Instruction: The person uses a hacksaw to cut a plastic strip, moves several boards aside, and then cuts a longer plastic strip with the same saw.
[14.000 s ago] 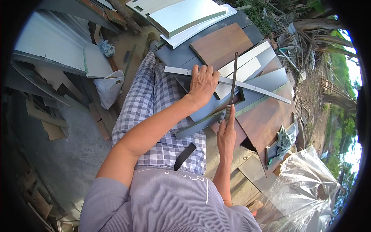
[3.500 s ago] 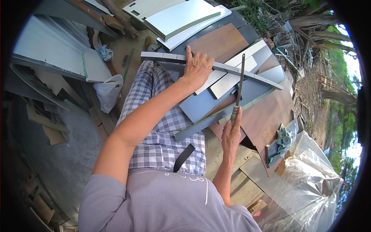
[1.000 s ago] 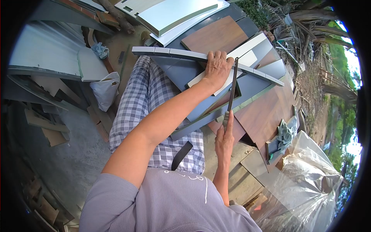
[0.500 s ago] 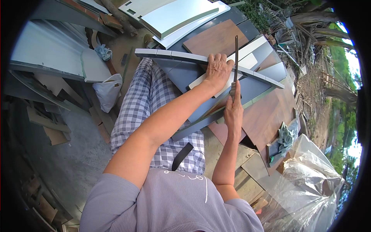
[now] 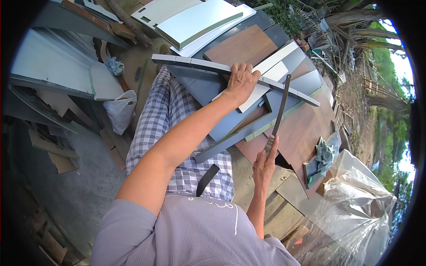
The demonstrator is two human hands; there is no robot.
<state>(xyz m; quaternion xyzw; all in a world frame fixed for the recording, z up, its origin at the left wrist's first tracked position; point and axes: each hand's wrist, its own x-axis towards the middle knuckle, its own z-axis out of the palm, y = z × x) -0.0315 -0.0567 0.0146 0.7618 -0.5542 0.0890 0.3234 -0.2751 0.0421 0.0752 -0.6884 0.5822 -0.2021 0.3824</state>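
A long narrow strip (image 5: 197,63) with cross lines along its pale edge lies across the stacked boards. My left hand (image 5: 242,83) is closed over its middle. My right hand (image 5: 265,167) is wrapped round the ridged grip of a long thin dark tool (image 5: 281,108), a saw or file; which one I cannot tell. The tool points up and away, its far part overlapping the right portion of the strip in view. Under the strip are grey-blue panels (image 5: 195,84) and a brown wood-look board (image 5: 242,44).
White panels (image 5: 199,22) are stacked at the top. A white bag (image 5: 120,113) stands on the left near a large pale panel (image 5: 49,62). Clear plastic sheeting (image 5: 355,204) covers things at the lower right. A crumpled cloth (image 5: 325,155) lies on the brown boards.
My right hand has drawn the tool back toward my body and tilted it, so its tip is lower. My left hand still holds the strip; the whole view has shifted slightly.
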